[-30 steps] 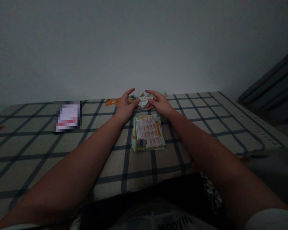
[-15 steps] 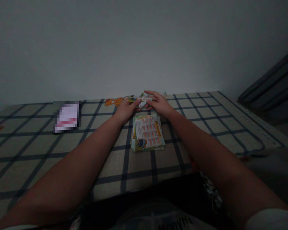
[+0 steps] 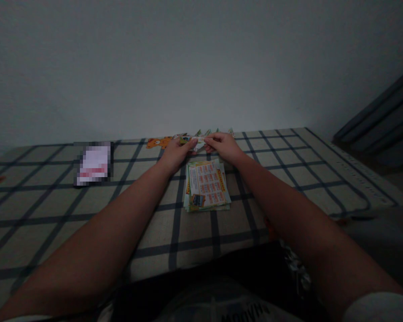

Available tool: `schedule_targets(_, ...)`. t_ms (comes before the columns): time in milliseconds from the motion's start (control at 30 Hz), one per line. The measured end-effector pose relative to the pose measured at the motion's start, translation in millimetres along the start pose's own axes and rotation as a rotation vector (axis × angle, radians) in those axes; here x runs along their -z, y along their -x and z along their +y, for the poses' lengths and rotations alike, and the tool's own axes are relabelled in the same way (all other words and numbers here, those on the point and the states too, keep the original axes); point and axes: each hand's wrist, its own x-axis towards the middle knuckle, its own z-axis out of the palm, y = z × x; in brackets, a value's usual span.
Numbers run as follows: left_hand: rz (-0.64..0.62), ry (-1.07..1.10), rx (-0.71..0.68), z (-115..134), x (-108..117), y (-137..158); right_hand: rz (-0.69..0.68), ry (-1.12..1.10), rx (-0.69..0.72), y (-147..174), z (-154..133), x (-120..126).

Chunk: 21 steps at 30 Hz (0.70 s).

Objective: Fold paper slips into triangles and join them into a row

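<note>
Between my two hands is a small piece of folded printed paper (image 3: 199, 145), pale with a pointed lower edge. My left hand (image 3: 177, 152) pinches its left side between thumb and fingers. On the other side, my right hand (image 3: 224, 146) has its fingertips closed on the paper's right part. Just in front of the hands lies a stack of printed paper sheets (image 3: 208, 185), the top one covered with rows of red and white text blocks and a small picture. Behind my hands sit several folded paper pieces (image 3: 216, 132), partly hidden by the fingers.
A checked tablecloth (image 3: 121, 197) covers the table, which meets a plain wall (image 3: 201, 67). To the left lies a blurred-out phone-like object (image 3: 94, 163). An orange bear print (image 3: 157, 142) shows near the back edge. Dark grey folded fabric (image 3: 383, 116) hangs at the right.
My right hand's raised index finger has come down and curled onto the paper. The left hand, the stack and the table items stay where they were.
</note>
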Motion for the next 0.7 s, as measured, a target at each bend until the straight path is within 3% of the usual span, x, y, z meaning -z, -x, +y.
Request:
schedule_targets(233,0.038,-0.043,-0.03,2,1,2,-0.024,-0.012,-0.02,2,-2,-3)
schedule_targets(467,0.035,-0.272,-0.16,6,3,4,-0.098,-0.022,0.002,-2,9,-3)
schedule_targets(700,0.059,-0.193,-0.094,0,2,4,-0.075,0.015,0.067,-2,7,-4)
